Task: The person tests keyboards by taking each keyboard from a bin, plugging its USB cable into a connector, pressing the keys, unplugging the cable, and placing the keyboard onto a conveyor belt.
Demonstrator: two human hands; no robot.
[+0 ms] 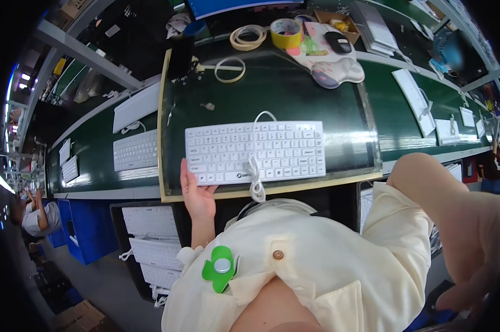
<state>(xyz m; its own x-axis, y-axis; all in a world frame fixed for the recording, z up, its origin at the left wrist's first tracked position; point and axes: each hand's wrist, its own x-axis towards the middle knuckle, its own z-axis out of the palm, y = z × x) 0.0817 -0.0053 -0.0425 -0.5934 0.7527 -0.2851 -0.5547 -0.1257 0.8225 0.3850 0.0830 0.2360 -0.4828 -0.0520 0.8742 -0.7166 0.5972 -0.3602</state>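
Clock taken from the wearer's seat, 12 being away from the body.

Item: spare keyboard (135, 150). Lies on the bench at 9 o'clock of the main keyboard, apart from it.

Item: left hand (198, 196). At the keyboard's 8 o'clock corner, fingers touching that corner, some of them partly hidden at the near edge. Whether they are clamped or merely resting there, cannot tell. The nearer hand.

Item: tape ring (216, 76). Lies on the board at 11 o'clock of the keyboard.

Item: keyboard (272, 153), white, keys up. Sits over the near part of the dark green board (311, 105), long axis from 9 to 3 o'clock. From the left fingers, its body extends toward 2 o'clock; the 3 o'clock end has no hand on it.

Item: cable (256, 187), white. Loops out at 12 o'clock, crosses the keys; its bundle lies at 6 o'clock and overhangs the near edge.

Item: yellow tape (286, 34). At 1 o'clock, far side.

Item: mouse (337, 42), on a pad. Also 1 o'clock, farther right.

Item: right hand (485, 240). Raised, blurred, well apart; the keyboard lies toward its 10 o'clock. Holding nothing visible; finger spread, cannot tell.
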